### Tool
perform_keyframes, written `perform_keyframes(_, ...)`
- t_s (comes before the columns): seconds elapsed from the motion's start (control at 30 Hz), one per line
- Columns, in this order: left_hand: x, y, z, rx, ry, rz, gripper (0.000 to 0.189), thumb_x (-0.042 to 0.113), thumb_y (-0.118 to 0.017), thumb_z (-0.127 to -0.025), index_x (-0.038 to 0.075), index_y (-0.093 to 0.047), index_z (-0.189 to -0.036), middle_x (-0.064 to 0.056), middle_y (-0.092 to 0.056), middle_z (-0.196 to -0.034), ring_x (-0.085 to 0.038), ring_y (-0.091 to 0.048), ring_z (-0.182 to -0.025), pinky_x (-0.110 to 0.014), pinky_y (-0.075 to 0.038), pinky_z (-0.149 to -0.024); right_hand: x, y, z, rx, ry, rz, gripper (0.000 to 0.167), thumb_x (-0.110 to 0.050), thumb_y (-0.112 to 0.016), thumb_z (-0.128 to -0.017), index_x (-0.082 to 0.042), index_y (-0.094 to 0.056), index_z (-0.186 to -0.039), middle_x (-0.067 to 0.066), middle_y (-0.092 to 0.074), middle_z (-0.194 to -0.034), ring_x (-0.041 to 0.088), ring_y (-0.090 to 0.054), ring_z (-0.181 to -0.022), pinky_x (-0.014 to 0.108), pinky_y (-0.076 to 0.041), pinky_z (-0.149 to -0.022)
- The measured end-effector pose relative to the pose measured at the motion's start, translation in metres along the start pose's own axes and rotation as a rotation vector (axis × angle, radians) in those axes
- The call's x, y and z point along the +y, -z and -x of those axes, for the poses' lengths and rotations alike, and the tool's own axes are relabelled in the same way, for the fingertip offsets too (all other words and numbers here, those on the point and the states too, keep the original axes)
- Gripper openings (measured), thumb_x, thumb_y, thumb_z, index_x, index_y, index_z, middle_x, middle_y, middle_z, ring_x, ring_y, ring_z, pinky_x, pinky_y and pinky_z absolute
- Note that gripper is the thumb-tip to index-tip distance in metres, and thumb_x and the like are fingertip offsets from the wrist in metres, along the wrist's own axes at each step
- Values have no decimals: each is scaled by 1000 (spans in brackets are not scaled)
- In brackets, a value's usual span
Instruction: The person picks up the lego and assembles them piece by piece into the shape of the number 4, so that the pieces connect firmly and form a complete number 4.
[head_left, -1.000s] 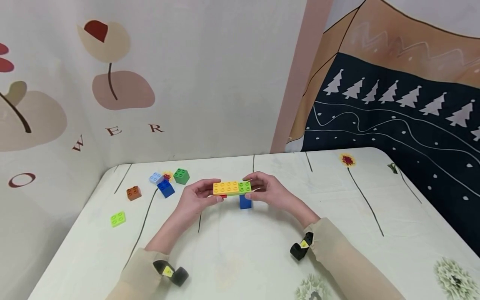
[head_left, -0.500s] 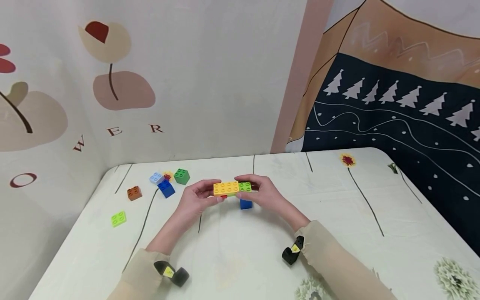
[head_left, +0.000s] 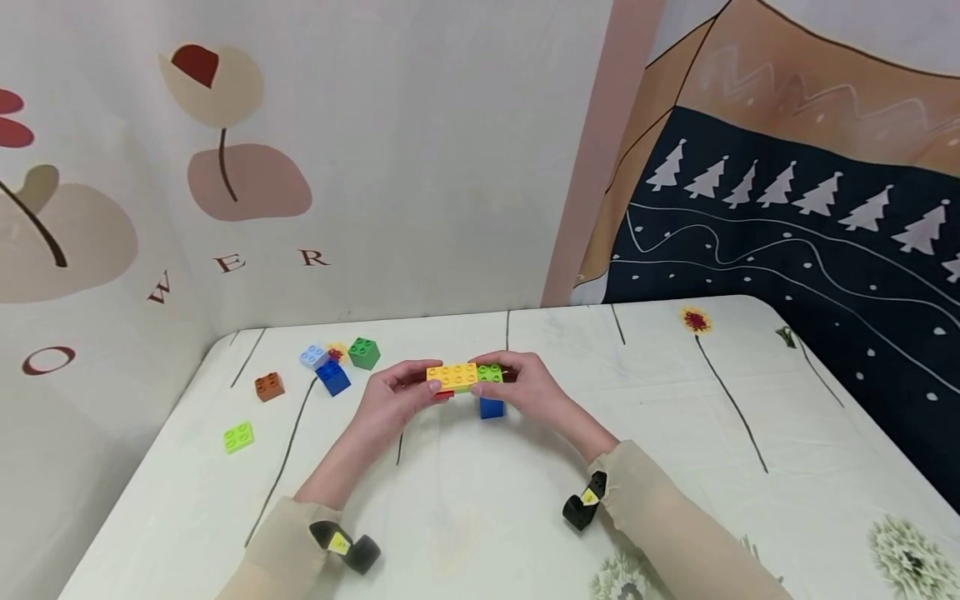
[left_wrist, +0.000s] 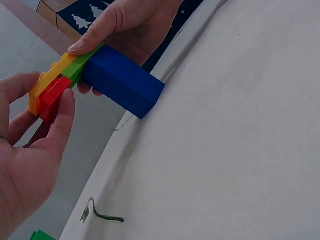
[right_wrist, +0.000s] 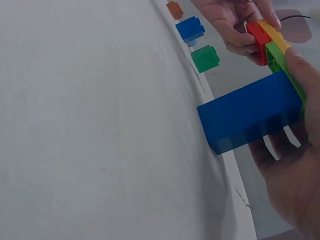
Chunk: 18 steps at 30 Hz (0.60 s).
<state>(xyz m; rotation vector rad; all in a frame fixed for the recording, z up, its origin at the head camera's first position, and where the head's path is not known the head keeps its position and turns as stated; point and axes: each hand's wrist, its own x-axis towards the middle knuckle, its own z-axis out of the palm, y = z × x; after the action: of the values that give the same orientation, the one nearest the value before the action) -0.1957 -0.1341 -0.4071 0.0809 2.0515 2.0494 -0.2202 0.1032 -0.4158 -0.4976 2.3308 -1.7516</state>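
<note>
Both hands hold one joined build of toy building bricks above the tabletop. On top is a yellow brick (head_left: 452,377), overlapping a long lime-green brick (head_left: 490,373) whose right studs show. A red brick (left_wrist: 54,98) sits under the yellow one's left end. Two stacked blue bricks (right_wrist: 250,112) hang beneath the green end. My left hand (head_left: 390,398) pinches the yellow and red bricks at the left end, thumb at the yellow brick's near edge. My right hand (head_left: 534,388) grips the green brick's end, its thumb near the yellow edge; some right fingers are hidden behind the bricks.
Loose bricks lie at the table's back left: light blue (head_left: 313,357), dark blue (head_left: 333,378), green (head_left: 364,353) and brown (head_left: 269,387). A flat lime brick (head_left: 238,437) is nearer. The patterned white cloth (head_left: 465,517) covers the table, with fabric backdrops behind it.
My right hand has shifted left along the build, its thumb now near the yellow brick. My left thumb has moved up from the lower edge onto the yellow brick. Loose bricks stay put.
</note>
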Motion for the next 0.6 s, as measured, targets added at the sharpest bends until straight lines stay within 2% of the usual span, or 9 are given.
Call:
perform_keyframes(0.1,0,-1,0,5,5,17,44,4,-67,-99,-1,-57,-142,-17,-56,-137,-29,-60,-122,-34,-55,-96,0,0,0,0,-5,4,39,-17,-80,-91,-9,-72,-129,8,-68,-119,22,-60,-88,29,-51,-79)
perform_keyframes(0.3,3,-4,-2,38,30,110,41,8,-65,-101,-6,-56,-140,-17,-56,-137,-29,-61,-123,-32,-56,-94,0,2,-2,-6,-21,25,40,-18,-81,-91,-10,-72,-129,8,-68,-121,23,-60,-90,28,-51,-79)
perform_keyframes(0.47,6,-5,-5,77,21,96,39,7,-67,-100,-9,-60,-135,-18,-60,-132,-28,-65,-117,-32,-58,-90,0,3,-2,-13,-16,28,40,-18,-81,-91,-9,-72,-129,8,-68,-120,23,-60,-88,28,-52,-78)
perform_keyframes(0.6,6,-5,-4,77,17,75,40,7,-69,-99,-8,-61,-135,-18,-61,-132,-28,-66,-115,-32,-58,-89,0,2,-2,-11,-17,40,40,-19,-80,-91,-9,-72,-129,8,-68,-119,22,-60,-87,28,-51,-77)
